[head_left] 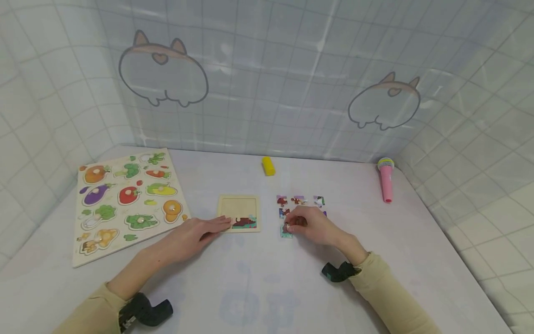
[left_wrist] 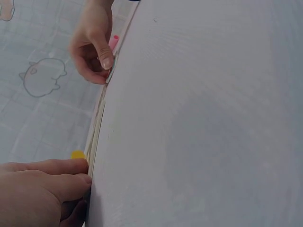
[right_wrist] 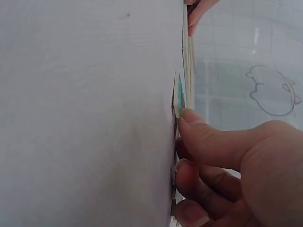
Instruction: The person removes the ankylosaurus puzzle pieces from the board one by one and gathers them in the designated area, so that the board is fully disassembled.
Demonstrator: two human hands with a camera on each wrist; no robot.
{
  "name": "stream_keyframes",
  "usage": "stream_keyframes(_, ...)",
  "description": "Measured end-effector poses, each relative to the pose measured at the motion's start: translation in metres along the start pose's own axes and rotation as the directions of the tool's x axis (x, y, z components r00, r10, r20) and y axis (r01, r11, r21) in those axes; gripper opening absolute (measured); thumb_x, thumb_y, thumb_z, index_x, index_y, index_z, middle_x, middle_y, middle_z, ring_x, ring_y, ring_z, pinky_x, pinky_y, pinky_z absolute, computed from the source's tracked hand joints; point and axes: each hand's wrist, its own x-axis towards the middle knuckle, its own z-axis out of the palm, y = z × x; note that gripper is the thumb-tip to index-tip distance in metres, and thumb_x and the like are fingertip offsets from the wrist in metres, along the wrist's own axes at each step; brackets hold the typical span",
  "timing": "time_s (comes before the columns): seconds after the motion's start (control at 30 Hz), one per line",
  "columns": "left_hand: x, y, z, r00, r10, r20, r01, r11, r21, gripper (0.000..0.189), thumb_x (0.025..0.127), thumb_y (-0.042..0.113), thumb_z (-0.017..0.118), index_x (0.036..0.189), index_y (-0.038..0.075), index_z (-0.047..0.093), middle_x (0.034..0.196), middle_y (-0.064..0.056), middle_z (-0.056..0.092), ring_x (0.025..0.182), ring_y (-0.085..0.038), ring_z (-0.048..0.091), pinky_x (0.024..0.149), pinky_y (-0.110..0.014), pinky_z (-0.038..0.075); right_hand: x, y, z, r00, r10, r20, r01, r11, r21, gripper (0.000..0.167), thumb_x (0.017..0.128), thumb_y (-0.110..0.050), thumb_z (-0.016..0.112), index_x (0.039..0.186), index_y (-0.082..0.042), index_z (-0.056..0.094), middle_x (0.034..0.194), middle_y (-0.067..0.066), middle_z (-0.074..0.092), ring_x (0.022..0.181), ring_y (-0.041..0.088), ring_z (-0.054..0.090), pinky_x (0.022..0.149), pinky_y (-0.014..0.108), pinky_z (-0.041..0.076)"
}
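My left hand (head_left: 193, 234) lies with its fingers extended over the lower left corner of a small square wooden puzzle tray (head_left: 238, 197). Inside the tray, joined brown and teal puzzle pieces (head_left: 245, 222) fill part of the bottom. To the right, my right hand (head_left: 314, 226) pinches a teal-and-brown puzzle piece (head_left: 286, 234) between thumb and fingers. In the right wrist view that piece (right_wrist: 179, 97) is tilted up off the table at one edge. Several loose puzzle pieces (head_left: 282, 201) lie around the right hand, some hidden beneath it.
A large wooden vegetable board (head_left: 139, 204) with knobbed pieces lies at the left. Behind the tray is a yellow block (head_left: 269, 166). A pink toy microphone (head_left: 386, 181) lies at the far right. Tiled-pattern curtains (head_left: 267, 83) enclose the back and sides of the table.
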Motion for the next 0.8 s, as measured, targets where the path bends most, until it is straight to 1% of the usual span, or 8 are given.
stream_keyframes(0.17, -0.0003, -0.0009, 0.0004, 1.0, 0.013, -0.015, -0.013, 1.0, 0.003, 0.043, 0.098, 0.01, 0.062, 0.141, 0.018, 0.059, 0.145, -0.002, 0.056, 0.133, -0.024, 0.054, 0.1, -0.046, 0.051, 0.0005, -0.0015, -0.002, 1.0, 0.012, 0.011, -0.012, 1.0, -0.021, 0.016, 0.089, -0.012, 0.076, 0.105, -0.013, 0.074, 0.087, -0.007, 0.065, 0.08, 0.011, 0.055, 0.07, 0.022, 0.049)
stream_keyframes(0.43, 0.0009, -0.001, 0.0004, 1.0, -0.018, 0.007, 0.018, 1.0, 0.001, 0.044, 0.099, 0.013, 0.063, 0.141, 0.02, 0.059, 0.146, 0.002, 0.055, 0.135, -0.022, 0.052, 0.102, -0.045, 0.051, -0.0004, -0.0008, -0.0031, 0.999, -0.02, 0.038, 0.021, 0.999, -0.034, 0.025, 0.081, -0.02, 0.085, 0.104, -0.014, 0.075, 0.085, -0.006, 0.062, 0.074, 0.013, 0.055, 0.063, 0.021, 0.047)
stream_keyframes(0.67, 0.0015, -0.0006, 0.0007, 1.0, -0.025, 0.007, 0.025, 1.0, -0.008, 0.043, 0.099, 0.013, 0.062, 0.141, 0.021, 0.059, 0.146, 0.003, 0.054, 0.135, -0.021, 0.051, 0.103, -0.045, 0.05, -0.0006, 0.0008, -0.0027, 0.999, -0.028, 0.021, 0.029, 0.999, -0.041, 0.029, 0.081, -0.019, 0.085, 0.107, -0.012, 0.075, 0.087, -0.002, 0.064, 0.074, 0.016, 0.056, 0.064, 0.021, 0.047)
stream_keyframes(0.8, 0.0011, -0.0008, 0.0007, 1.0, -0.02, 0.001, 0.02, 1.0, -0.013, 0.043, 0.098, 0.012, 0.063, 0.141, 0.02, 0.06, 0.146, 0.003, 0.055, 0.135, -0.021, 0.052, 0.103, -0.045, 0.05, -0.0005, 0.001, -0.0028, 0.999, -0.022, 0.024, 0.023, 0.999, -0.042, 0.03, 0.081, -0.02, 0.084, 0.109, -0.011, 0.075, 0.089, -0.003, 0.064, 0.075, 0.016, 0.057, 0.065, 0.021, 0.048)
